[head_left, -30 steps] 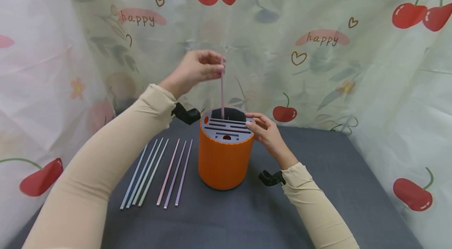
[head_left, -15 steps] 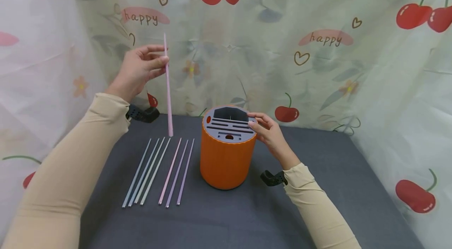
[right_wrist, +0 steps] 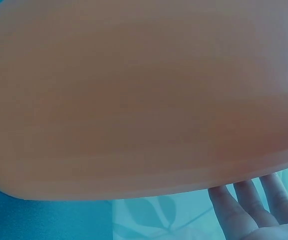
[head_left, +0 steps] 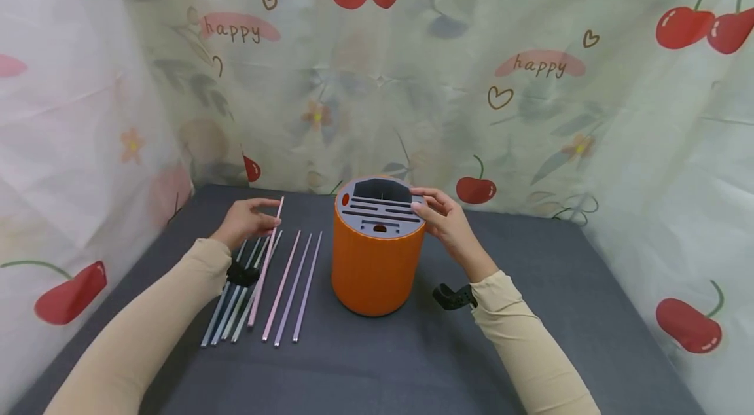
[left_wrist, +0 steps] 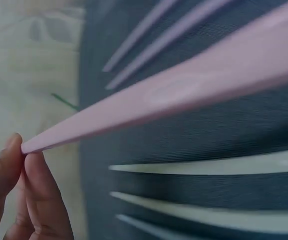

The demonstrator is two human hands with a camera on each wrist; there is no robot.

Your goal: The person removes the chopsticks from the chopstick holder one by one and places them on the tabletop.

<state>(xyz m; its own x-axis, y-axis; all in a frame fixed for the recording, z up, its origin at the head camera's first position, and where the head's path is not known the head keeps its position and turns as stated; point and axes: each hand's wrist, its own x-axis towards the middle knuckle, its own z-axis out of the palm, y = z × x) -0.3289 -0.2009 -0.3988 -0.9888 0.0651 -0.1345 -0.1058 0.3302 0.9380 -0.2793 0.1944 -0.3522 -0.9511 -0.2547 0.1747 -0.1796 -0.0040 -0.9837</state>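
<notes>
My left hand (head_left: 247,218) pinches a pink chopstick (head_left: 266,262) near its thin upper end, between thumb and fingers, as the left wrist view shows the chopstick (left_wrist: 158,95). It slants over the pale green chopsticks (head_left: 244,307); whether its thick end touches the table cannot be told. My right hand (head_left: 450,228) touches the right rim of an orange round utensil holder (head_left: 377,274) with thumb and fingertips. In the right wrist view the holder's wall (right_wrist: 134,110) fills most of the picture, and fairly straight fingers (right_wrist: 243,210) rest against its far edge.
Two bluish chopsticks (head_left: 215,320) lie left of the green pair. Another pink chopstick (head_left: 281,287) and two purple chopsticks (head_left: 292,290) lie between my left hand and the holder. The holder's grey slotted top (head_left: 383,212) has a large dark opening. A cherry-print curtain (head_left: 377,107) hangs behind the dark table (head_left: 530,310).
My left hand has carried the pink chopstick from above the holder's opening to the left, then lowered it over the laid-out chopsticks. My right hand has stayed on the holder.
</notes>
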